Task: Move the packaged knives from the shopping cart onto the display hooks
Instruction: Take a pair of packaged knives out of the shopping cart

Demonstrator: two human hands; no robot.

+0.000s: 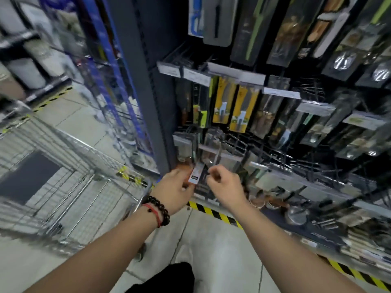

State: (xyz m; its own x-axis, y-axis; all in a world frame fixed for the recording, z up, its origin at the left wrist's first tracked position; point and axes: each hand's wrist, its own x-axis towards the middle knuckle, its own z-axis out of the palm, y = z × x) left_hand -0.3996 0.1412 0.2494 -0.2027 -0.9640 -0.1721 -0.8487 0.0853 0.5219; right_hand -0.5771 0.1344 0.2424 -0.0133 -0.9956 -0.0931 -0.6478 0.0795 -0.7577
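Between my two hands, in the head view, a packaged knife (195,175) sits low against the display hooks (232,142). My left hand (175,192) grips its lower edge, fingers (186,176) curled around the pack. My right hand (224,183) is just beside it, fingertips pinched together near the pack's top; the blur hides what they hold. Left of my wrists stands the shopping cart (88,166).
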